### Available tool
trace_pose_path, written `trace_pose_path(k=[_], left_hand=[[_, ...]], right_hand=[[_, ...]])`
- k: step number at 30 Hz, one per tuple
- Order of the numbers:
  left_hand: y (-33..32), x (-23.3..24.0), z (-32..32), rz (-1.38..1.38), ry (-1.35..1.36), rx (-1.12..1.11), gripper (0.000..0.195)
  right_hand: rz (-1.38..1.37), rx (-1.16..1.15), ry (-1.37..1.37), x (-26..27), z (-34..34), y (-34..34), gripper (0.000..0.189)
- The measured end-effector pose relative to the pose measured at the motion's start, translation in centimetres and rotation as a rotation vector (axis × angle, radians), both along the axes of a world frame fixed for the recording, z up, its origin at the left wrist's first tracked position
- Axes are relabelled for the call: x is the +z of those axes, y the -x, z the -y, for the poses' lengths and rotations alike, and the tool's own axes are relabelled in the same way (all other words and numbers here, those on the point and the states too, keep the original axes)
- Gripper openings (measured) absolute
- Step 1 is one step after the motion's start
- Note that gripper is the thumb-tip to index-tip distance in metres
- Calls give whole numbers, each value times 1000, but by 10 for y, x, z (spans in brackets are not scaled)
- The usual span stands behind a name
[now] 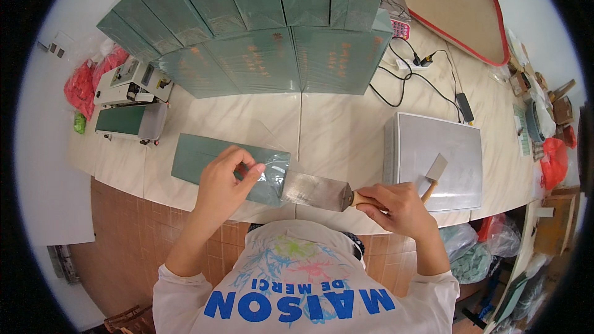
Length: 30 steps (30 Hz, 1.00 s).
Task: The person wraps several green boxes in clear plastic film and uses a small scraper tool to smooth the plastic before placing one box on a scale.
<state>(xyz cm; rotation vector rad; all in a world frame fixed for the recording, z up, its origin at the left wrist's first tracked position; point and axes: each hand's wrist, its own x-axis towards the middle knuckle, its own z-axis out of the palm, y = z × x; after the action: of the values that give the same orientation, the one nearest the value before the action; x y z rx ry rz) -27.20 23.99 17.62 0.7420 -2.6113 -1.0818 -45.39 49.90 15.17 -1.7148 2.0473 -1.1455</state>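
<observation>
A long green box (190, 157) wrapped in clear film lies on the marbled table near its front edge. Over its right half is my left hand (229, 174), with thumb and forefinger close together beside glossy, wrinkled film (277, 167). Whether those fingertips pinch any film cannot be made out. My right hand (394, 206) grips the wooden handle of a wide metal scraper (315, 190). The blade lies flat side up and its left edge meets the right end of the box.
Stacked film-wrapped green boxes (260, 62) stand at the back. A metal-topped case (436, 134) on the right carries a smaller scraper (436, 169). Black cables (403, 88) run behind it. A small conveyor machine (132, 102) sits at left, and a red-rimmed board (455, 9) at back right.
</observation>
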Motion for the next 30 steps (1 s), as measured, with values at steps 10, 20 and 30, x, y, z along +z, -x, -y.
trace_pose_path(k=[10, 20, 30], left_hand=[[-4, -4, 1, -24, 0, 58, 16], [-21, 7, -7, -19, 21, 130, 16], [-31, -1, -4, 107, -218, 99, 29]], right_hand=[[-108, 53, -89, 19, 10, -8, 20], [-164, 86, -153, 28, 25, -17, 20], [-62, 20, -163, 23, 7, -12, 21]])
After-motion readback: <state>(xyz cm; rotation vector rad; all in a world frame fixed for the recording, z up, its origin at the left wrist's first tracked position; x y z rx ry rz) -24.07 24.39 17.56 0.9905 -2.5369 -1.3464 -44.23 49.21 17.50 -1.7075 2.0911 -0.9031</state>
